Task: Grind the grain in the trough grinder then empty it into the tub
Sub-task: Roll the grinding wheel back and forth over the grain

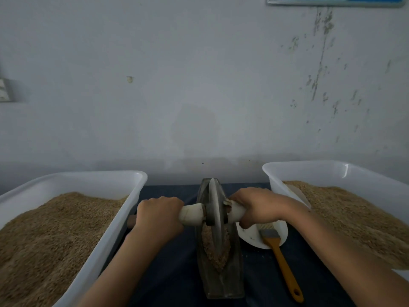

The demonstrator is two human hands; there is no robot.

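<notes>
Grip: your left hand [159, 214] and right hand [257, 207] each wrap curled fingers round the white-wrapped axle handle [192, 214], one on either side of the grinding wheel [215, 214].
Grain: coarse grain [210, 242] lies in the trough grinder [221, 282], heaped on both sides of the wheel toward your end.
Spill risk: if you tilt the axle, the wheel could ride up the trough wall and throw grain onto the cloth.
Slide risk: the trough is narrow and nothing visibly holds it; a hard push could likely skid or tip it.
Clutter risk: right of the trough, touching or nearly so, a white dish [250, 238] carries an orange-handled brush [281, 260]; your right wrist passes just above and may knock it.
Tubs: a white tub [132, 180] left of the trough and another white tub [274, 173] right of it, both holding grain.
Surface: dark blue cloth [177, 269] under the trough.
Room: a pale, stained wall [199, 85] behind the trough, with a framed edge at top right.
</notes>
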